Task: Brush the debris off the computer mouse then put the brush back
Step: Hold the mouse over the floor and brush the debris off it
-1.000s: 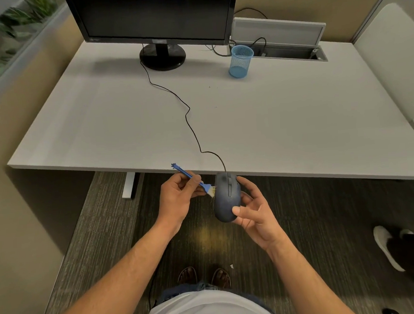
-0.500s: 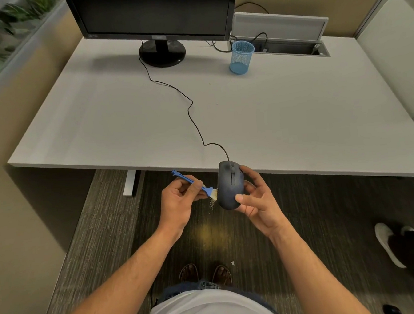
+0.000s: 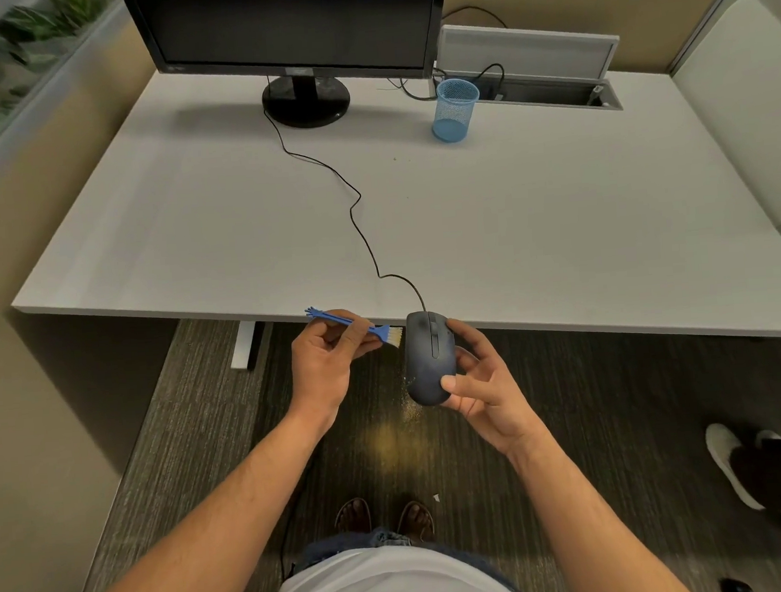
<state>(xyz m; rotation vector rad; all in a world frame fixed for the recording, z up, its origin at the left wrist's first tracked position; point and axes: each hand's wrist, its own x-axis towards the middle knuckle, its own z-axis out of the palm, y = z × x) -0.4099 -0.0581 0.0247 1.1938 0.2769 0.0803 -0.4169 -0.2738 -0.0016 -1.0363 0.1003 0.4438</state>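
Note:
My right hand [image 3: 480, 382] grips a dark wired computer mouse [image 3: 427, 358] in the air, just in front of the white desk's [image 3: 536, 221] near edge. My left hand [image 3: 327, 369] pinches a small blue brush [image 3: 358, 325] by its handle. The pale bristles point right and sit a little left of the mouse's upper side. Fine pale debris falls below the mouse toward the floor. The mouse cable [image 3: 354, 206] runs back across the desk to the monitor.
A black monitor [image 3: 291, 25] stands at the back of the desk. A blue mesh cup [image 3: 454, 111] sits beside an open cable tray [image 3: 550, 90]. Carpet lies below, and another person's white shoe [image 3: 728, 461] is at the right.
The brush has swept along the mouse's left side and its bristles now sit higher, off the mouse. Loose debris drops from the mouse. The mouse has tilted slightly in my right hand.

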